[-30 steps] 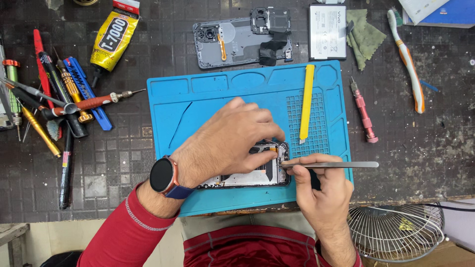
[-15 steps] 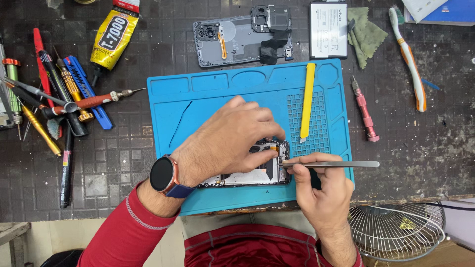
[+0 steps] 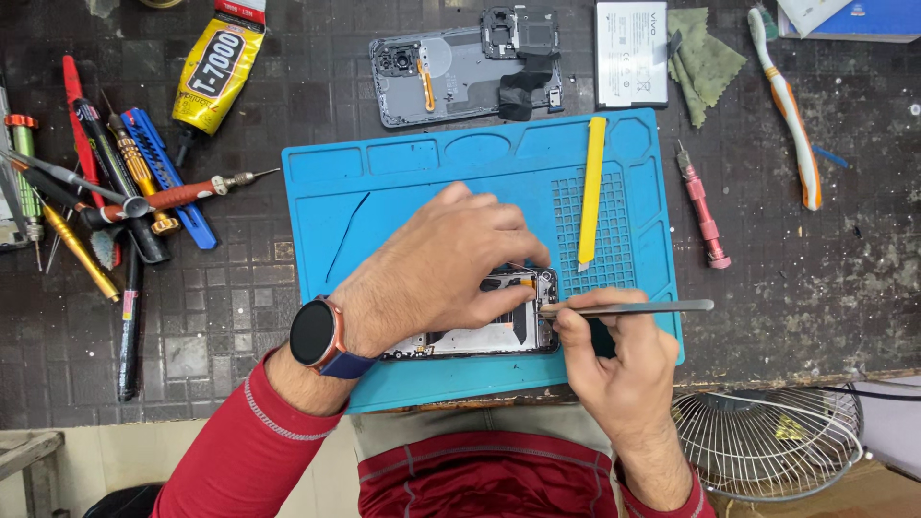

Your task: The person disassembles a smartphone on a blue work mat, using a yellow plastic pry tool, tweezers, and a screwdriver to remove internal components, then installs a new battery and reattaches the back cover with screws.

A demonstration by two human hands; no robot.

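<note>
Single view, head cam. Looks almost straight down onto dark gridded worktop [image 3: 844, 288]. Wearer at bottom edge: red sleeves enter from below, torso visible under worktop's near edge. Close range, arm's length; blue mat [image 3: 403, 201] centred, fills middle third. Left hand [image 3: 436, 273] and right hand [image 3: 619, 360] just below centre. Frame reaches far side past grey phone back cover [image 3: 460, 82] at top, tool pile [image 3: 106, 201] at left, wire fan guard [image 3: 767, 441] at bottom right, below worktop level. No second view, so no overlap.

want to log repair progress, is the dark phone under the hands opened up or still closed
Opened up: the dark phone shows bare internal parts, and a grey back housing lies apart above the blue mat.
</note>
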